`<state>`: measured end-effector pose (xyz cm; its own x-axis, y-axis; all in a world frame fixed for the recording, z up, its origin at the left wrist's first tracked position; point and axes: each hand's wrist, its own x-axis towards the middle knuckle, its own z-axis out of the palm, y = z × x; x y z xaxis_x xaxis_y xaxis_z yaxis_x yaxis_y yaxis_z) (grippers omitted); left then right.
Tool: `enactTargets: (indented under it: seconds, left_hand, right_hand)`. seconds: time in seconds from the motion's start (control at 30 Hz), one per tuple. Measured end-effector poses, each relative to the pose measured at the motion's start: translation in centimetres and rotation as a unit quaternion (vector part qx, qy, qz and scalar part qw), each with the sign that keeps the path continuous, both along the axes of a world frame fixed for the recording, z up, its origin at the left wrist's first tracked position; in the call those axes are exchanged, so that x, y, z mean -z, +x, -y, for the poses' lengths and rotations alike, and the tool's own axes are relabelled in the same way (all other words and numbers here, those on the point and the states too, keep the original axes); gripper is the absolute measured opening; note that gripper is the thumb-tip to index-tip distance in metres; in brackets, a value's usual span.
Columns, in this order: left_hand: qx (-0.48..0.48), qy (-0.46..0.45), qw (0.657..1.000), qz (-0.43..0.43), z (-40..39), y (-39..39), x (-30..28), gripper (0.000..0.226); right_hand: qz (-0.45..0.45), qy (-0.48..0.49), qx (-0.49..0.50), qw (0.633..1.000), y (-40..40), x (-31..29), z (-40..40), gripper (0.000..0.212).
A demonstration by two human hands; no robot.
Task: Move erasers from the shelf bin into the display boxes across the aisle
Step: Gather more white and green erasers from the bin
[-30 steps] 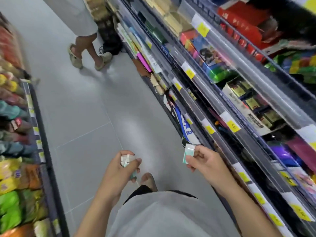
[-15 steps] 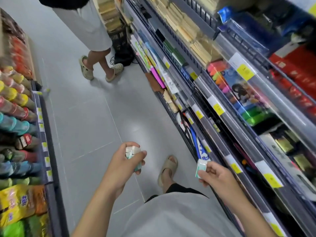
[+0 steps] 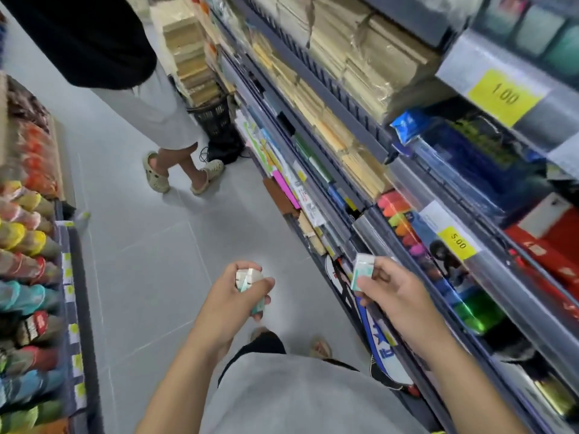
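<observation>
Both hands had lifted slightly toward mid-frame as the view tipped up along the aisle. At lower centre, the left hand (image 3: 233, 300) clutched several small boxy erasers (image 3: 247, 278); the right hand (image 3: 393, 292) pinched one paper-sleeved eraser (image 3: 362, 272). Slick wrappers risked slipping from the crowded left grip onto the tiled floor (image 3: 150, 245).

The left hand (image 3: 233, 297) hides most of its erasers (image 3: 247, 280). The bystander (image 3: 103, 57) is cut off above the waist. Left-shelf goods (image 3: 22, 245) are blurred; eraser print is unreadable.
</observation>
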<state>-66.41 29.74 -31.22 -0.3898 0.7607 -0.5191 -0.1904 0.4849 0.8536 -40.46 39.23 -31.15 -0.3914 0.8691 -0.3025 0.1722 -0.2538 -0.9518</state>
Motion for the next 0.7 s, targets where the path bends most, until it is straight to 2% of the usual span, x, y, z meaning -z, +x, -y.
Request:
enactTargets:
  seconds: [0.13, 0.3, 0.43, 0.7]
  left_hand:
    - [0.069, 0.041, 0.997, -0.009, -7.5, -1.4, -1.2, 0.024]
    - [0.197, 0.109, 0.974, 0.001, -16.7, -2.7, -5.6, 0.021]
    - [0.291, 0.172, 0.941, 0.006, -22.8, -2.7, -10.1, 0.022]
    - [0.432, 0.281, 0.856, 0.033, -28.8, -0.7, -17.9, 0.032]
  right_hand:
    - [-0.009, 0.014, 0.03, 0.999, -1.0, -2.2, -2.7, 0.018]
    - [-0.05, 0.022, 0.129, 0.99, -2.0, -5.3, -4.7, 0.02]
    - [-0.056, 0.066, 0.206, 0.975, -2.8, -8.1, -5.5, 0.034]
    - [-0.111, 0.149, 0.321, 0.929, -5.1, -14.4, -5.3, 0.037]
